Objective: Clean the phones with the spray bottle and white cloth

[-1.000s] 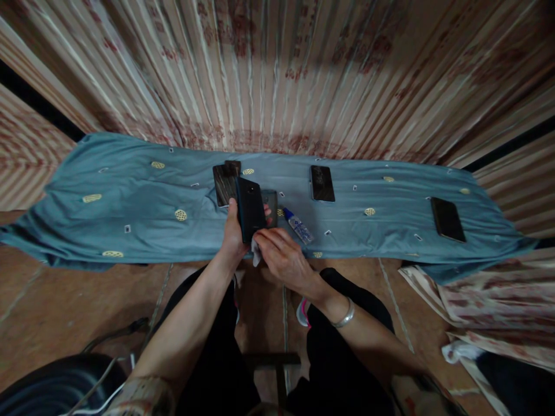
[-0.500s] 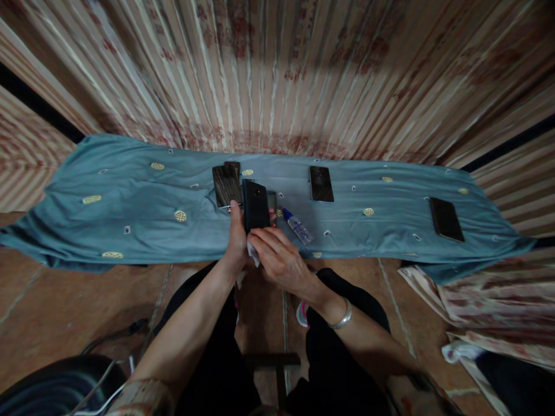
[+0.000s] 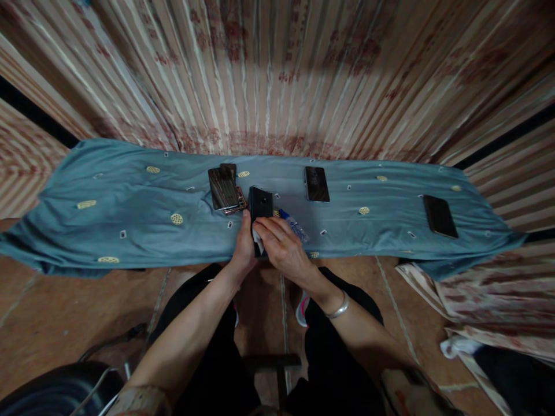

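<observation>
Left hand (image 3: 246, 245) grips phone (image 3: 261, 207) upright; right hand (image 3: 280, 245) pinches cloth (image 3: 257, 240) against it. Best wiped lightly, steadily, clear of bottle (image 3: 295, 226).

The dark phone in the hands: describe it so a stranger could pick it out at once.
On the blue-green cloth, look near the front edge at the middle. The left hand holds the dark phone upright there, while the right hand presses a white wipe against it. Every other phone lies flat on the cloth; this one alone is lifted.
</observation>
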Demonstrator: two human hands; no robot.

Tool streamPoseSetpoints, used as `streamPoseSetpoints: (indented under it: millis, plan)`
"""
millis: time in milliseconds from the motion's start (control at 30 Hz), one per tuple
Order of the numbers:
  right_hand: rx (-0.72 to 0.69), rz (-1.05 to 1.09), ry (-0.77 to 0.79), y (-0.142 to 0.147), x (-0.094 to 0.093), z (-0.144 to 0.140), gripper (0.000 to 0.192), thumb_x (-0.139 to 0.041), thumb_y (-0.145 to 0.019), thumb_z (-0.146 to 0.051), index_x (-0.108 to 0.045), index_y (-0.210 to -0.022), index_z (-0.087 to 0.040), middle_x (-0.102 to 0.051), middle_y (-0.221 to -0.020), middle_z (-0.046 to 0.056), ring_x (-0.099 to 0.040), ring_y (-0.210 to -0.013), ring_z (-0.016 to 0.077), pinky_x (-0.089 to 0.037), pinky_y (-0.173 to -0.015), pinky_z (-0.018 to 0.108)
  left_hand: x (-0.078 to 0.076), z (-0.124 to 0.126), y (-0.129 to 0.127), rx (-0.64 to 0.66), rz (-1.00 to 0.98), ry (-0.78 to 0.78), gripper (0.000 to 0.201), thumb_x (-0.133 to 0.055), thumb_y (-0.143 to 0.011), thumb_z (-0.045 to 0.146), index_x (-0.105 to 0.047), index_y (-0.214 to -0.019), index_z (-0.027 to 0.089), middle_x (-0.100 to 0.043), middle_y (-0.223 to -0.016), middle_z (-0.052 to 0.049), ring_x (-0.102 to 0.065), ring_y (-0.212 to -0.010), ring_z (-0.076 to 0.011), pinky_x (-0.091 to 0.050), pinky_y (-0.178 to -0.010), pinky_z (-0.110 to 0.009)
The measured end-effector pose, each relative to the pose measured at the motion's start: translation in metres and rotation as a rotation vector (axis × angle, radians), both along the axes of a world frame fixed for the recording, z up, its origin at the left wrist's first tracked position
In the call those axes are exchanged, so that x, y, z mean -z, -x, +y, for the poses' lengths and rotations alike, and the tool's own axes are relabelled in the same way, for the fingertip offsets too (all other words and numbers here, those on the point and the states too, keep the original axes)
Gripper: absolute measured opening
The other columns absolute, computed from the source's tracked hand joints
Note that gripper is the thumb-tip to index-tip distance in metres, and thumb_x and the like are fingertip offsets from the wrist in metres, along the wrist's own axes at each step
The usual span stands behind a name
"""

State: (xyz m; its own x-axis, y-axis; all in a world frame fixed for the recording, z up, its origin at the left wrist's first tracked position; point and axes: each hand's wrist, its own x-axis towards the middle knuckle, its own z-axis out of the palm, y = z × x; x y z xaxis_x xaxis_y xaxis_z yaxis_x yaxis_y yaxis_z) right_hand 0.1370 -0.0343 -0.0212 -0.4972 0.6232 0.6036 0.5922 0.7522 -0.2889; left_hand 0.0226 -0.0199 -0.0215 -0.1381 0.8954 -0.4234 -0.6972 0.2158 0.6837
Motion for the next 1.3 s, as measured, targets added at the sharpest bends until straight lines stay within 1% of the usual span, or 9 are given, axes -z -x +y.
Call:
streamPoseSetpoints:
  millis: [133,300,467,567,733,833,933,1100,1300]
  plan:
    - [0.056,0.013,-0.005,-0.004,0.001,0.007,0.038,-0.044,-0.102,-0.011,-0.068,-0.130,-0.017,-0.070,-0.131,0.012,-0.062,-0.124,0.0239,-0.050,-0.113,0.044,0.000,-0.004,-0.007,-0.019,0.028,0.013,0.032,-0.062,-0.094,0.045,-0.071,-0.091,0.014,-0.077,-0.088,-0.005,-0.072,-0.108,-0.0194,-0.052,-0.104,-0.030]
    - [0.099,0.030,-0.036,-0.012,0.000,0.018,0.036,-0.045,-0.103,-0.015,-0.068,-0.130,-0.015,-0.071,-0.129,0.015,-0.062,-0.121,0.0244,-0.052,-0.110,0.042,0.004,-0.011,-0.017,0.003,0.140,0.018,0.028,-0.051,-0.101,0.029,-0.074,-0.101,0.013,-0.079,-0.104,-0.006,-0.066,-0.123,-0.0179,-0.041,-0.116,-0.031]
    - [0.149,0.028,-0.045,-0.017,0.000,0.026,0.036,-0.044,-0.103,-0.015,-0.068,-0.130,-0.013,-0.070,-0.129,0.016,-0.063,-0.121,0.0241,-0.051,-0.110,0.041,0.014,-0.014,-0.022,0.092,0.237,-0.035,0.036,-0.050,-0.101,0.035,-0.074,-0.114,0.011,-0.075,-0.128,-0.010,-0.059,-0.135,-0.0215,-0.035,-0.121,-0.034]
    - [0.175,0.036,-0.045,-0.018,0.000,0.029,0.037,-0.043,-0.103,-0.014,-0.068,-0.129,-0.015,-0.071,-0.128,0.015,-0.063,-0.120,0.0241,-0.052,-0.109,0.042,0.014,-0.018,-0.023,0.126,0.283,-0.036,0.041,-0.046,-0.102,0.037,-0.072,-0.120,0.011,-0.069,-0.137,-0.010,-0.056,-0.138,-0.0221,-0.033,-0.122,-0.035]
    - [0.193,0.058,-0.050,-0.020,0.000,0.035,0.037,-0.040,-0.103,-0.015,-0.069,-0.127,-0.015,-0.072,-0.126,0.014,-0.065,-0.118,0.0237,-0.053,-0.107,0.042,0.005,-0.023,-0.023,0.170,0.319,-0.039,0.043,-0.047,-0.102,0.042,-0.076,-0.112,0.013,-0.078,-0.118,-0.009,-0.064,-0.130,-0.0245,-0.041,-0.117,-0.036]
    - [0.204,0.081,-0.046,-0.022,0.001,0.038,0.038,-0.039,-0.104,-0.016,-0.068,-0.128,-0.015,-0.072,-0.127,0.015,-0.064,-0.118,0.0241,-0.053,-0.107,0.044,0.000,-0.024,-0.024,0.214,0.313,0.008,0.048,-0.048,-0.100,0.049,-0.078,-0.105,0.012,-0.081,-0.094,-0.010,-0.072,-0.115,-0.0290,-0.053,-0.105,-0.039]
    - [0.206,0.098,-0.043,-0.023,0.003,0.039,0.039,-0.038,-0.104,-0.015,-0.068,-0.129,-0.013,-0.071,-0.127,0.015,-0.064,-0.119,0.0245,-0.052,-0.108,0.045,-0.002,-0.023,-0.026,0.236,0.273,0.057,0.053,-0.049,-0.098,0.056,-0.077,-0.106,0.011,-0.080,-0.080,-0.010,-0.076,-0.099,-0.0300,-0.060,-0.091,-0.040]
    - [0.211,0.084,-0.022,-0.025,0.007,0.042,0.040,-0.038,-0.104,-0.015,-0.067,-0.131,-0.013,-0.071,-0.128,0.014,-0.063,-0.121,0.0241,-0.052,-0.109,0.043,-0.003,-0.022,-0.022,0.240,0.208,0.051,0.055,-0.051,-0.096,0.058,-0.078,-0.103,0.011,-0.079,-0.076,-0.009,-0.078,-0.085,-0.0274,-0.063,-0.082,-0.036]
    - [0.249,0.037,0.039,-0.031,0.013,0.047,0.040,-0.038,-0.103,-0.015,-0.067,-0.130,-0.014,-0.071,-0.128,0.015,-0.063,-0.120,0.0247,-0.052,-0.108,0.044,-0.006,-0.022,-0.018,0.254,0.164,0.085,0.054,-0.040,-0.103,0.051,-0.077,-0.104,0.012,-0.078,-0.076,-0.009,-0.078,-0.078,-0.0227,-0.065,-0.077,-0.034]
